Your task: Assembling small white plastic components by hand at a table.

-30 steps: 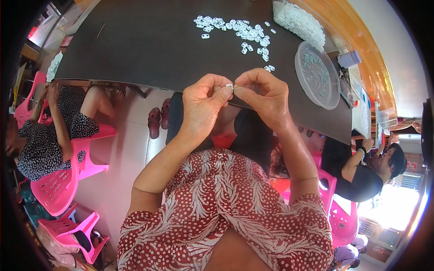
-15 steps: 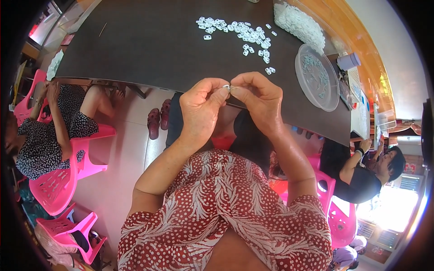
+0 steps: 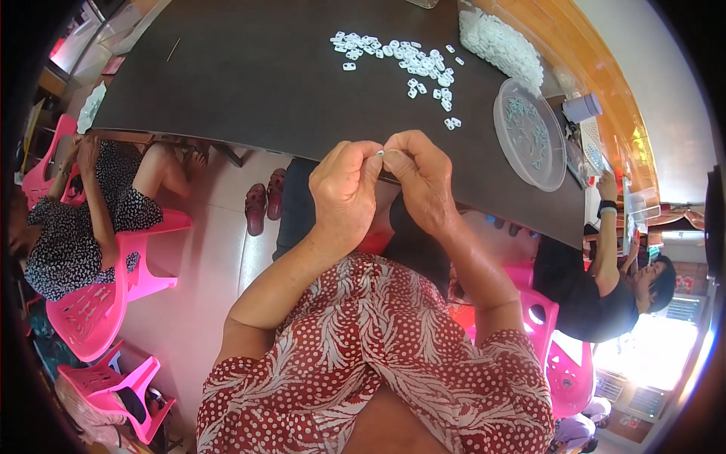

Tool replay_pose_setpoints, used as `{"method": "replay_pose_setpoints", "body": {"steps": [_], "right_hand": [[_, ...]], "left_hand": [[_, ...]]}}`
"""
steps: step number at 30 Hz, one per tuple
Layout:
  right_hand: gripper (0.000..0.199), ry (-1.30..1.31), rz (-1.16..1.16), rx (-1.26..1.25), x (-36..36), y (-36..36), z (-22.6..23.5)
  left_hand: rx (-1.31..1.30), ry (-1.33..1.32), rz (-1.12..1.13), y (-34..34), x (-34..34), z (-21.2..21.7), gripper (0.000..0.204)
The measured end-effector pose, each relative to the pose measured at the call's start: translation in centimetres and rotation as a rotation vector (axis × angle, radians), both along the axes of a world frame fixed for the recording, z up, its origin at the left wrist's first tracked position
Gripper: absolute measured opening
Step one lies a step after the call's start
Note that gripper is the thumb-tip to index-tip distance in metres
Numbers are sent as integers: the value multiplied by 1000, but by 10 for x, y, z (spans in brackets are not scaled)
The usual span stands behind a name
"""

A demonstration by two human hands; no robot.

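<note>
Clear bag of white parts [image 3: 503, 44] at table's far edge.

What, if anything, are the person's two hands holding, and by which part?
A tiny white piece, pinched between the fingertips of the left hand and right hand; which part is gripped cannot be told.

Dark table [image 3: 249, 83], clear round dish [image 3: 529, 136], pink plastic chairs [image 3: 98, 310], red sandals [image 3: 265, 208], 2 seated people [image 3: 68, 227]

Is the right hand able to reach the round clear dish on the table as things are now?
Probably yes. The round clear dish lies on the dark table, to the right of the right hand, with bare tabletop between them. But both hands pinch a small white piece, so the right hand is occupied.
</note>
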State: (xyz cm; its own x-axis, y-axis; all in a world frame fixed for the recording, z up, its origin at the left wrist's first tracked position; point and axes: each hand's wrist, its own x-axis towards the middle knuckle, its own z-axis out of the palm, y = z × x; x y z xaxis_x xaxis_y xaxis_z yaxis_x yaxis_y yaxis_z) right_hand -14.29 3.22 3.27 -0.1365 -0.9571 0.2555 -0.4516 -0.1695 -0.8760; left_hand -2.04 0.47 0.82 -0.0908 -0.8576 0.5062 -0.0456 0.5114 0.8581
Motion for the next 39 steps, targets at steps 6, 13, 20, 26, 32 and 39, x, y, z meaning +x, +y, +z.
{"method": "replay_pose_setpoints", "body": {"steps": [6, 13, 20, 26, 32, 39], "right_hand": [[6, 31, -36, -17, 2, -5, -3], [11, 126, -93, -91, -24, -22, 2], [14, 797, -241, -220, -86, -71, -12], [15, 927, -169, -291, -80, -83, -21], [15, 828, -143, -384, -88, -79, -21], [16, 899, -290, -330, -114, -118, -23]], "left_hand": [[10, 34, 13, -4, -4, -3, 10], [491, 296, -252, -23, -6, -8, 6], [624, 414, -369, -44, -11, -8, 8], [614, 411, -369, -43, -10, -8, 9], [612, 401, -359, -41, -7, -10, 10], [581, 379, -362, -41, -8, -11, 12]]}}
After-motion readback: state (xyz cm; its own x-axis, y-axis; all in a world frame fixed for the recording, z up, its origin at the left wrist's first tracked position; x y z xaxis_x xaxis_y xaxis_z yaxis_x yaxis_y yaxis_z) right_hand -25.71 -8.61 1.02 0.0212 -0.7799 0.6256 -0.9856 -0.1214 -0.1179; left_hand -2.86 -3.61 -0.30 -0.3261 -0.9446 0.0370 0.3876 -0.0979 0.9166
